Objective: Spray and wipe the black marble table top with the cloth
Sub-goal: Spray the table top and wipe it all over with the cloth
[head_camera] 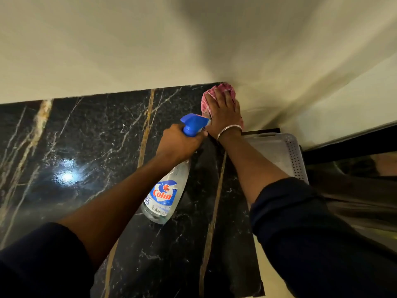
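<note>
Beyond cropped dark sleeves [43, 261], the left hand [180, 145] grips the spray bottle [165, 194] while the right hand [223, 112], fingers flat, half covers the cloth [225, 88].

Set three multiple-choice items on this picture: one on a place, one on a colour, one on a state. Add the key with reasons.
1. Where on the table top is the cloth? A. far right corner B. near left edge C. middle
2. What colour is the spray head? A. red B. blue C. green
3. What is the left hand doing? A. lying flat B. gripping the bottle C. hanging free

1 A: the right hand presses it in that corner. 2 B: it is plainly blue. 3 B: it is curled round the neck.
</note>
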Available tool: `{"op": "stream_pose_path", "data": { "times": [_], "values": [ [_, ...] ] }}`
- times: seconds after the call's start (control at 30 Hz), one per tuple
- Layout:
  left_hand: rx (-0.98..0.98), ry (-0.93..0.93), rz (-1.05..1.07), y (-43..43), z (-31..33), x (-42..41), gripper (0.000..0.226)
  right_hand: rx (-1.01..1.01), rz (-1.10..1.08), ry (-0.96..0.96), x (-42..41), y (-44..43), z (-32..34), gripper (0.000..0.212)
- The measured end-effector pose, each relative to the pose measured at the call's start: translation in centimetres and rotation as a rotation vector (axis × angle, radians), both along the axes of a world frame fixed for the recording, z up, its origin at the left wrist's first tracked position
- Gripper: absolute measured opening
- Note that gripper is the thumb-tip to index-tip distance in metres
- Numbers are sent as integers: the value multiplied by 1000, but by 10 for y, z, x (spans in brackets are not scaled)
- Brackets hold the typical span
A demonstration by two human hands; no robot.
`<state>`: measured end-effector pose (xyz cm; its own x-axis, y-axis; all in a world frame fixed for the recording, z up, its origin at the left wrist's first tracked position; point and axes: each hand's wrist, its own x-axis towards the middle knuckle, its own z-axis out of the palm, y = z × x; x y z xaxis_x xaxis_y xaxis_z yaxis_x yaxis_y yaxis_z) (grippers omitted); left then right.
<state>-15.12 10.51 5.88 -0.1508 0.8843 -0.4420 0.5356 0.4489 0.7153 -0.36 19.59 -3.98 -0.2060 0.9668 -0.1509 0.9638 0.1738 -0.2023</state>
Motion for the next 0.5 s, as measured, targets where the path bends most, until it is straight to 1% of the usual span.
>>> {"op": "stream_pose_path", "data": {
  "times": [0.07, 0.17, 0.3, 0.43, 0.5],
  "values": [
    [-4, -23, -12, 5, 0, -5, 28, 19, -2, -6, -3, 15, 0, 66],
    [16, -11, -27, 11, 0, -18, 25, 50, -45, -6, -8, 24, -4, 62],
    [30, -46, 3, 17, -1, -37, 35, 84, -49, -4, -9, 22, -6, 61],
    [57, -78, 17, 17, 4, -56, 25, 96, -102, -17, -22, 19, -6, 61],
    [59, -91, 30, 16, 7, -68, 28, 95, -133, -39, -31, 17, -7, 61]
  ]
}}
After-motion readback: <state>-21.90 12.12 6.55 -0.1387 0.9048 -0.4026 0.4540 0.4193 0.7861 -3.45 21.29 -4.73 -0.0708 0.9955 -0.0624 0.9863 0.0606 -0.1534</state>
